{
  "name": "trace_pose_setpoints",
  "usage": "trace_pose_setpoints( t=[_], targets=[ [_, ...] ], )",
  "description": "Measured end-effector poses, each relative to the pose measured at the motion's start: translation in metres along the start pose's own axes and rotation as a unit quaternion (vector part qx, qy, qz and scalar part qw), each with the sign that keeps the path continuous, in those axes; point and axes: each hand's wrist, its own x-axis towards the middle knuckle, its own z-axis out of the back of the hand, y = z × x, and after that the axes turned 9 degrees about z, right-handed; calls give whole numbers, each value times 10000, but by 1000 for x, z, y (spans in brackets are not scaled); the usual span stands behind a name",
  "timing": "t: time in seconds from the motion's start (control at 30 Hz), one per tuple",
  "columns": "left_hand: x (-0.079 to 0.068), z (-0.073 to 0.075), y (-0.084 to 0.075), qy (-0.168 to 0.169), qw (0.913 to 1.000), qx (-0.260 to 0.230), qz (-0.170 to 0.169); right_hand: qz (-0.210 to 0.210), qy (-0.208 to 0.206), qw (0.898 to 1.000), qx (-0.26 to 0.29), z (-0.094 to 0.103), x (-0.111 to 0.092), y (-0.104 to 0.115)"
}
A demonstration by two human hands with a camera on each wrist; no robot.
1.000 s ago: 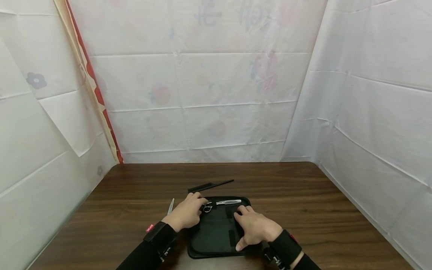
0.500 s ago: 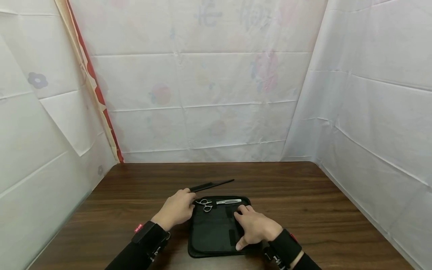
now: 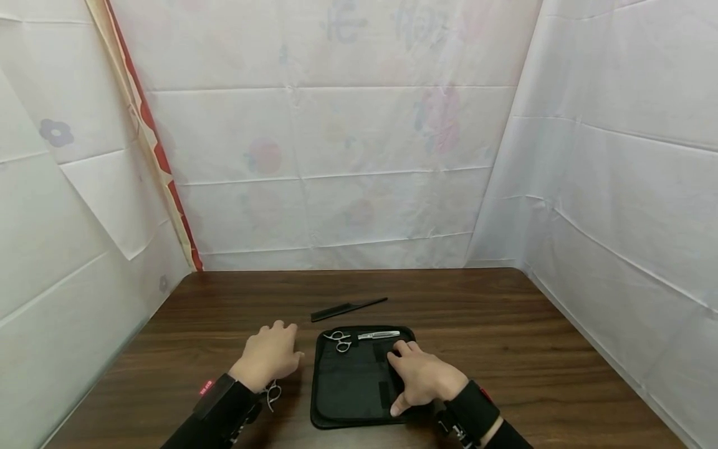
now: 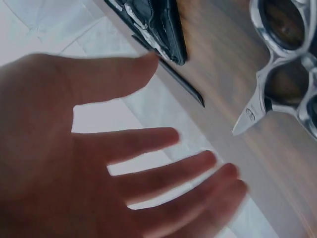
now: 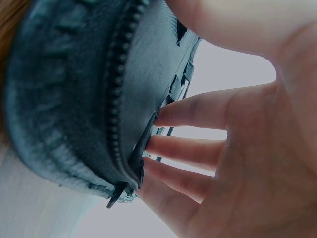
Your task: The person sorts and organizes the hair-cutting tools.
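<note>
A black zip case [image 3: 353, 386] lies on the table, with a pair of silver scissors [image 3: 379, 335] strapped along its far side. My right hand [image 3: 423, 377] rests on the case's right part, thumb towards me and fingers towards the far side. In the right wrist view its fingertips touch the case [image 5: 143, 59] just inside the zip. Left of the case, my left hand [image 3: 268, 353] hovers with fingers spread and nothing in them. Beneath it lies a second pair of scissors [image 3: 273, 391], mostly hidden from the head; the left wrist view shows these scissors [image 4: 252, 109] beside the fingers.
Beyond the case a black tail comb [image 3: 348, 308] lies slantwise on the brown wooden table [image 3: 477, 312]. White sheets [image 3: 336, 212] hang behind the table and along both sides.
My left hand has moved left, away from the case's left edge, uncovering the strapped scissors' handles and the comb's left end. The right hand stays in place on the case.
</note>
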Motion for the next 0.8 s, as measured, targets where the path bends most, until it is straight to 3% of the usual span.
trace_pose_setpoints(
  t=[0.13,0.4,0.8],
  targets=[
    [-2,5,4,537,9982,38,271,-11,26,10000,-16,1,0,-1],
    [-8,4,11,1161,9915,75,576,-11,24,10000,-53,0,0,-1],
    [-10,-4,16,1251,9907,-95,522,-11,-76,9999,-122,-2,1,1]
  ],
)
